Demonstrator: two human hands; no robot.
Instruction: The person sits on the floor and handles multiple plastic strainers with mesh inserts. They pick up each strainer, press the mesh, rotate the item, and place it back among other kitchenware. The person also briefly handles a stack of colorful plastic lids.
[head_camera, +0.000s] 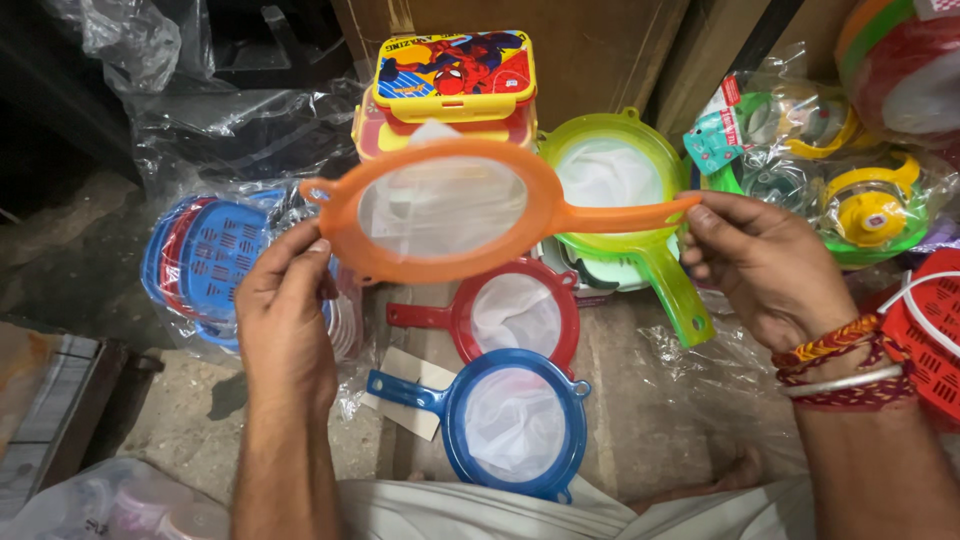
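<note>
Head view looks straight down on 2 bare hands holding an orange strainer level above the floor. Its long axis runs left to right: the round mesh head sits toward the left hand, the straight handle points toward the right hand. The left fingers are curled up onto the lower-left rim, thumb pressed against the rim's edge. The right thumb and forefinger pinch the very tip of the handle, the other fingers folded loosely beneath. Both hands are in contact, so neither is nearer; the left carries the wider end.

Directly below the strainer lie a red strainer and, nearer the person, a blue strainer, both with handles pointing left. A green strainer lies just behind the orange handle, its own handle angled toward the right hand. A yellow lunch box stands behind, blue baskets in plastic wrap to the left, wrapped bottles to the right.
</note>
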